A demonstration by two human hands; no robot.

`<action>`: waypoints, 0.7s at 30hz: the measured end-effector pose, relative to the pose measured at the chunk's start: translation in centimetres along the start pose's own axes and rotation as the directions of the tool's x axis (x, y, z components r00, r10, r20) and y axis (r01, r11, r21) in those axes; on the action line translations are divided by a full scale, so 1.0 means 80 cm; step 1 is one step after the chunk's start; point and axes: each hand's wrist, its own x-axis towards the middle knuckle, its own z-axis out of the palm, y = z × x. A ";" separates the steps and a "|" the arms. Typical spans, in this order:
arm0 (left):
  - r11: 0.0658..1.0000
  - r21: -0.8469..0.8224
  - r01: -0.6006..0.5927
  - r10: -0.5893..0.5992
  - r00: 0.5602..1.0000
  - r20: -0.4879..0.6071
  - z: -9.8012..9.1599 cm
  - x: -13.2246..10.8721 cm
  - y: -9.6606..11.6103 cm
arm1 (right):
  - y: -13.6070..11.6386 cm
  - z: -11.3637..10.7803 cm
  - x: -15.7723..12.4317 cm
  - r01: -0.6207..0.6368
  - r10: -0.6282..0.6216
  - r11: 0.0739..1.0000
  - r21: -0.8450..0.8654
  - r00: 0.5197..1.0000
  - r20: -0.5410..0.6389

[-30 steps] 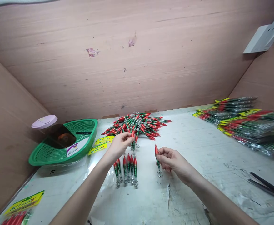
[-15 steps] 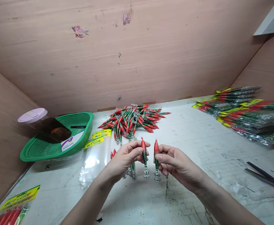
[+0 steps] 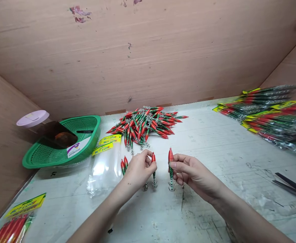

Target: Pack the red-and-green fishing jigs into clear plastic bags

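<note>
My right hand (image 3: pixel 189 170) pinches a red-and-green fishing lure (image 3: pixel 170 156) upright, with its ring of hooks pointing down. Thumb and fingers of my left hand (image 3: pixel 140 168) are closed on a similar lure (image 3: pixel 154 175), partly hidden by the thumb. Beneath and behind the left hand lie several more lures (image 3: pixel 123 166), mostly covered by it. A heap of loose red-and-green lures (image 3: pixel 145 125) lies beyond both hands. Left of my left hand are clear plastic bags (image 3: pixel 104 172) with yellow "BCT LURE" headers.
A green basket (image 3: pixel 96 145) at the left holds a lidded cup of dark drink (image 3: pixel 58 135). Packed lures (image 3: pixel 276 118) are piled at the far right, and another pack (image 3: pixel 18 219) lies front left. Black scissor blades (image 3: pixel 292 185) show at the right edge. A wooden panel (image 3: pixel 148 67) closes the back.
My left hand has turned and moved slightly left with its lure, away from the right-hand lure. The right hand keeps its hold. The view has shifted a little.
</note>
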 end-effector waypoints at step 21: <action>0.955 -0.279 -0.104 0.158 0.971 0.178 -0.007 -0.014 0.021 | 0.009 0.004 -0.003 -0.003 0.005 0.997 -0.080 1.000 0.024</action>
